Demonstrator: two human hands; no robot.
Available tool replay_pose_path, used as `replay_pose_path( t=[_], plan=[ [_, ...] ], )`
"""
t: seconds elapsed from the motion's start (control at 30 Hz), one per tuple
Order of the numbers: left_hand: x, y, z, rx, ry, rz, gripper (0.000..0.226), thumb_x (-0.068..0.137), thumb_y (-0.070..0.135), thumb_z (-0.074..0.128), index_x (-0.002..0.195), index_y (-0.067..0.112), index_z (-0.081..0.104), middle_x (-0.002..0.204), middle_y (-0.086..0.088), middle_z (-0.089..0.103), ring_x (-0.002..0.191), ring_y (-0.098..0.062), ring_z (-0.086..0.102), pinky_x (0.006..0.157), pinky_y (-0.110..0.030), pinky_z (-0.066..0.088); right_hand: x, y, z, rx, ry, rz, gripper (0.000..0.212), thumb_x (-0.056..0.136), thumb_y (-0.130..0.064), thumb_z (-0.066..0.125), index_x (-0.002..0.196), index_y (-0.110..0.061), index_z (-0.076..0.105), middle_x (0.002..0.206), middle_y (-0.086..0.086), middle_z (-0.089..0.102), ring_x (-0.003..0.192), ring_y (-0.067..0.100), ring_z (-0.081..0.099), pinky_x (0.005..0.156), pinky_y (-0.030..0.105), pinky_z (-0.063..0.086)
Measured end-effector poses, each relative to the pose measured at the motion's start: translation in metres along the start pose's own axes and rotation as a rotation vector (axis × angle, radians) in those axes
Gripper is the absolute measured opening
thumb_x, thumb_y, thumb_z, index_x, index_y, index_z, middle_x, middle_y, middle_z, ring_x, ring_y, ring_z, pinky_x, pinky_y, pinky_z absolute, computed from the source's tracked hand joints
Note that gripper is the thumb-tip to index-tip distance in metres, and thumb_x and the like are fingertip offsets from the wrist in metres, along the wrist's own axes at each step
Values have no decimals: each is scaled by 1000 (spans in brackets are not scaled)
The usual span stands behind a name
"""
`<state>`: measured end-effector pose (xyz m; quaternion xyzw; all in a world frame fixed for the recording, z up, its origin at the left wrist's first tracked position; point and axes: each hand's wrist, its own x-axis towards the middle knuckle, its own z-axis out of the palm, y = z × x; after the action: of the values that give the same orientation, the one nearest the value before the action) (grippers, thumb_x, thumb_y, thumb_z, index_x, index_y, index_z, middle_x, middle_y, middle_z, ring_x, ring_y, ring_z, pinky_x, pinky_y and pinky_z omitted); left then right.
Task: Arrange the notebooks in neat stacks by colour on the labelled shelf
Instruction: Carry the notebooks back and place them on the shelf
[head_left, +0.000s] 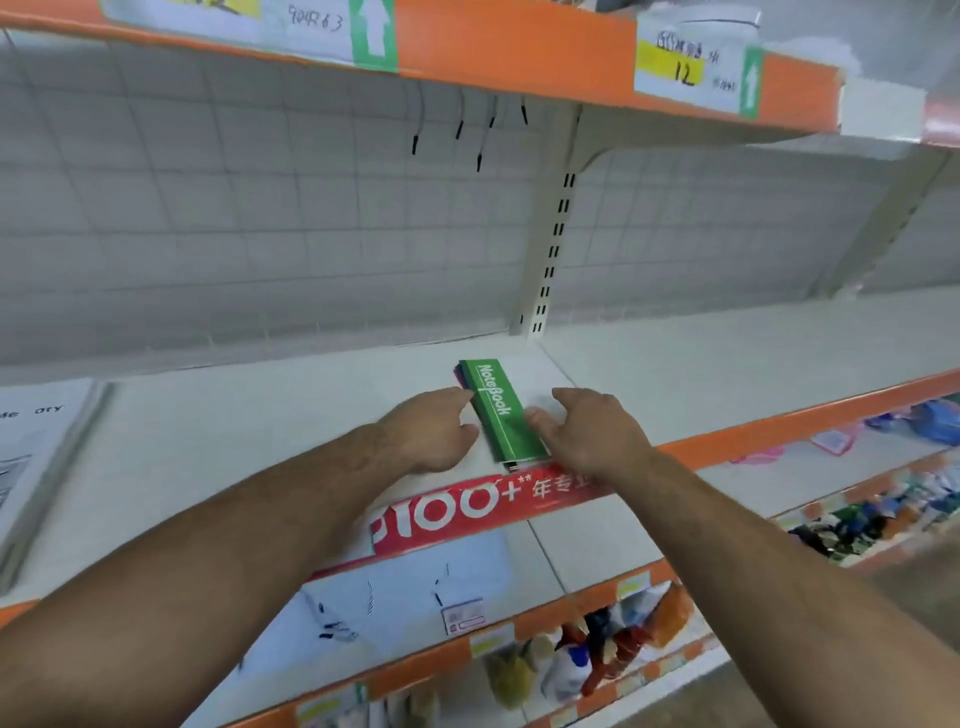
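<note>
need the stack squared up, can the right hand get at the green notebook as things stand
Probably yes: the right hand lies just beside the green notebook on the white shelf, with nothing between them.

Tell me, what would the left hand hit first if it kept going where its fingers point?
The green notebook: the left hand points at its left edge, fingertips seemingly almost touching it, though depth is unclear.

Glossy green notebook (501, 410), matt white shelf (260, 415)
</note>
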<state>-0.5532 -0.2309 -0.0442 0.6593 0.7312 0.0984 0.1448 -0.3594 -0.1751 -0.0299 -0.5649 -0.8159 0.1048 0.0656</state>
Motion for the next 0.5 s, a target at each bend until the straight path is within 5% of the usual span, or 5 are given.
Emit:
replay_pose_path(
  t=[0.23, 0.4, 0.5],
  plan=[
    [16, 26, 2, 87, -35, -228, 57, 95, 53, 55, 140, 19, 51, 136, -1, 60, 117, -20, 57, 95, -33, 46, 57, 43, -3, 34, -153, 67, 77, 77, -76, 61, 117, -10, 54, 113, 7, 64, 100, 26, 62, 82, 35, 49],
    [19, 35, 6, 20, -7, -322, 65, 90, 61, 59, 141, 22, 52, 137, 0, 60, 122, -20, 56, 99, -34, 45, 90, 66, 2, 406, -220, 121, 50, 68, -42, 88, 92, -6, 63, 94, 8, 72, 81, 27, 70, 81, 42, 59],
    [20, 38, 10, -12, 14, -355, 64, 89, 63, 59, 139, 24, 54, 134, 1, 61, 119, -19, 57, 92, -31, 44, 96, 79, 2, 599, -162, 185, 30, 79, -22, 83, 84, -6, 57, 90, 13, 70, 79, 29, 70, 79, 45, 60]
  ],
)
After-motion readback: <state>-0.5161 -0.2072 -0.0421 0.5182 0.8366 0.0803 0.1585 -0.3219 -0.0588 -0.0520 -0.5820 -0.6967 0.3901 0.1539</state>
